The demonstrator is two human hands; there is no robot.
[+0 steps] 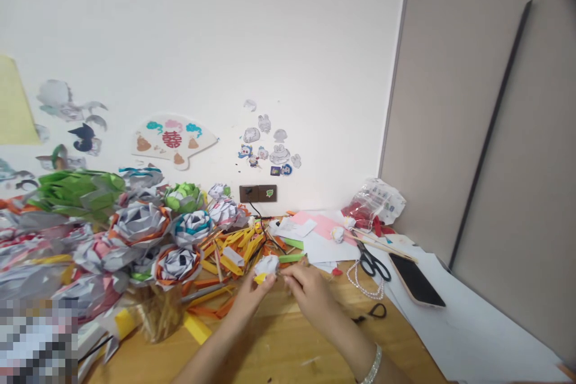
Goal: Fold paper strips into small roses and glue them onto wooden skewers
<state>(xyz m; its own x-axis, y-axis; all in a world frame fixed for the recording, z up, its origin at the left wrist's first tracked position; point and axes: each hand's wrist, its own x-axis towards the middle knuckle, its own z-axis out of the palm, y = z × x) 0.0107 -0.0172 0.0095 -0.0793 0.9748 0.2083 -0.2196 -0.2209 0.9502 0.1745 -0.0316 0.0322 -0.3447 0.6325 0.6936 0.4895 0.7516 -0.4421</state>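
Observation:
My left hand (249,296) pinches a small folded paper piece (266,266), white and grey with a yellow edge, held just above the wooden table (288,348). My right hand (308,287) meets it from the right, fingers pinched on the same paper piece. A silver bracelet (373,366) sits on my right wrist. Both hands are near the middle of the table, in front of a heap of yellow and orange paper strips (229,255).
Several folded paper flowers (139,222) crowd the left side. Scissors (372,263), a bead string (360,282), a phone (416,281), a plastic bag (375,201) and pink and white sheets (315,231) lie to the right. A wall socket (258,194) sits behind.

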